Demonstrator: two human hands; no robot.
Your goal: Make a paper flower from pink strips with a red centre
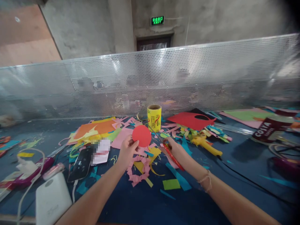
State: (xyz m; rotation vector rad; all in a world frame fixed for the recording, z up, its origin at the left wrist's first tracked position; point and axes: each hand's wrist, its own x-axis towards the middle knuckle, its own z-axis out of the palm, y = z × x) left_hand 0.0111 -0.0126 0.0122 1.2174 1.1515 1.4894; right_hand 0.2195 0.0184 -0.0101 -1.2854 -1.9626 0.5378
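My left hand (127, 152) pinches the lower left edge of a red paper circle (142, 136) and holds it upright above the table. My right hand (174, 149) grips red-handled scissors (170, 153), whose blades point up and left toward the circle's right edge. Below both hands lies a pink paper cut-out with a jagged edge (138, 173) among yellow, blue and green scraps.
A yellow roll (154, 117) stands behind the circle. A red sheet with a hole (190, 120), a yellow glue gun (206, 145), a phone (79, 164), a white power bank (52, 198) and a Costa bag (269, 129) lie around. A perforated metal screen (150, 81) backs the table.
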